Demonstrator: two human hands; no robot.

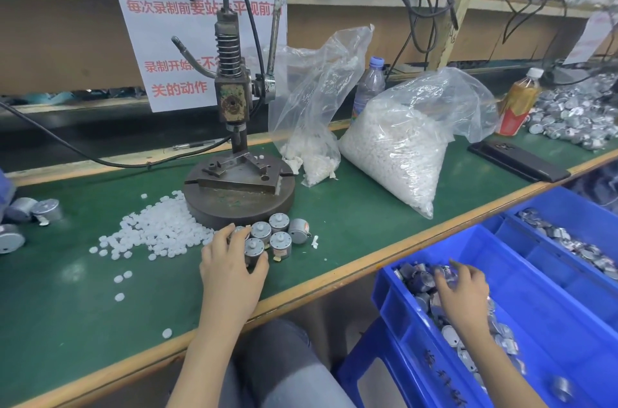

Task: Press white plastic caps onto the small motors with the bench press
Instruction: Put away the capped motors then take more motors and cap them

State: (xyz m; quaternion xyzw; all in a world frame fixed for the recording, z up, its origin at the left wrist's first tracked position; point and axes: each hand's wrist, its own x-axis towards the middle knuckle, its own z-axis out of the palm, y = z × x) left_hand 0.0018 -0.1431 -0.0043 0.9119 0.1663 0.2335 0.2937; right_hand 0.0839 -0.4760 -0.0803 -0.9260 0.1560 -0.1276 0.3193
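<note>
The bench press stands on its round iron base on the green bench, its lever upright. A loose heap of white plastic caps lies left of the base. Several small silver motors stand in a cluster in front of the base. My left hand rests at the cluster's left side, fingers curled round one motor there. My right hand reaches into the near blue bin, fingers curled over the motors piled inside; whether it holds one is hidden.
Two clear bags of white caps sit right of the press, with a water bottle behind. A tea bottle, a black case and a motor pile lie far right. A second blue bin stands beyond the first.
</note>
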